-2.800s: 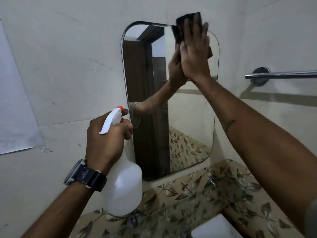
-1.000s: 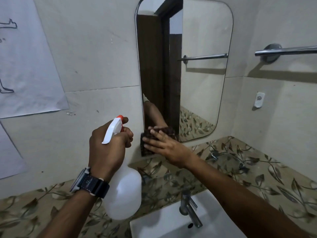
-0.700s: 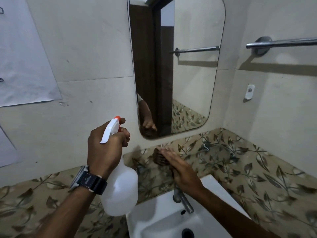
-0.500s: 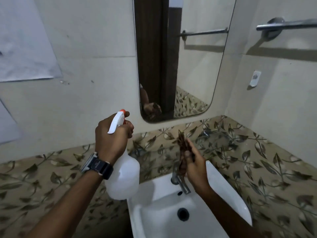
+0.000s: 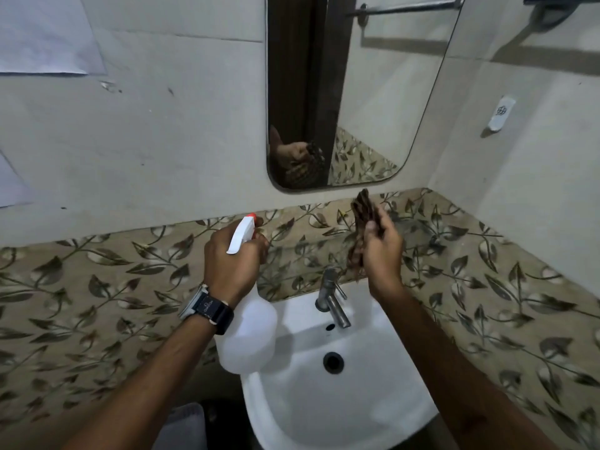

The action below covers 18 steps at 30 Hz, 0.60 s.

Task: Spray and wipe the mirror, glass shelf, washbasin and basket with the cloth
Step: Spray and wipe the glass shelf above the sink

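L hand (image 5: 232, 261): fingers wrapped round neck of spray bottle (image 5: 250, 339), index on the white trigger, orange nozzle tip pointing at the wall. Bottle is white, translucent, no label visible, and hangs over the washbasin (image 5: 324, 404) left rim, hiding part of it.

R hand (image 5: 383, 251): fingers curled on the cloth (image 5: 363, 216). Cloth is dark brown, bunched and held upright in the air above the tap (image 5: 331, 300), in front of the leaf-pattern tile band (image 5: 97, 287), just under the mirror (image 5: 383, 92) bottom edge. It isn't touching the glass.

Around:
- Steel tap sits btwn the two hands at the basin's back edge; drain hole (image 5: 333, 362) in the bowl below it.
- R forearm crosses the basin's right rim.
- Mirror reflects a dark door frame, a towel rail, and a hand w/ the cloth at lower left.
- Towel rail (image 5: 552, 0) top right, mostly cut off.
- Small white wall fitting (image 5: 501, 113) on the right wall w/ a dark round mark, unreadable.
- Paper sheets (image 5: 42, 37) on the left wall, no text visible.
- Watch (image 5: 207, 308) on L wrist, dark strap; small white logo on the strap is too blurred to read.
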Tool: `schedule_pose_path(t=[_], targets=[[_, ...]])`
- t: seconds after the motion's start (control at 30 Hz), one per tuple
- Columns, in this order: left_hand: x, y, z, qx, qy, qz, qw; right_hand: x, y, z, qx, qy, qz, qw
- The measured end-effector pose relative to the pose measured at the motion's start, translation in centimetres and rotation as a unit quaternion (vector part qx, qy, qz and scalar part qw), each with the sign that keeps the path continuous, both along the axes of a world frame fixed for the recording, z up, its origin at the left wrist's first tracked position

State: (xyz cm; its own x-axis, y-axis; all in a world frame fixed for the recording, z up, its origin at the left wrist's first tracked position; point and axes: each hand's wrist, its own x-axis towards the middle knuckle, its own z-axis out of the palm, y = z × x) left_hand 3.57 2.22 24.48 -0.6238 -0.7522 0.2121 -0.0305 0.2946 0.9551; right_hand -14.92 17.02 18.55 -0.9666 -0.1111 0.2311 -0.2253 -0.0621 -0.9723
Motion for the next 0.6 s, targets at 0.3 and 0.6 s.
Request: schedule_pose_path(t=[0.3, 0.6], targets=[[2.3, -1.6, -0.4, 0.029, 0.008, -0.001, 1.000, -10.7, -2.3, 9.6, 0.007, -0.044, -0.167, 0.985], [3.2, -2.4, -0.2, 0.022, 0.012, 0.017, 1.000, 0.5, -11.9, 5.5, -0.007, -0.039, -0.056, 0.998]])
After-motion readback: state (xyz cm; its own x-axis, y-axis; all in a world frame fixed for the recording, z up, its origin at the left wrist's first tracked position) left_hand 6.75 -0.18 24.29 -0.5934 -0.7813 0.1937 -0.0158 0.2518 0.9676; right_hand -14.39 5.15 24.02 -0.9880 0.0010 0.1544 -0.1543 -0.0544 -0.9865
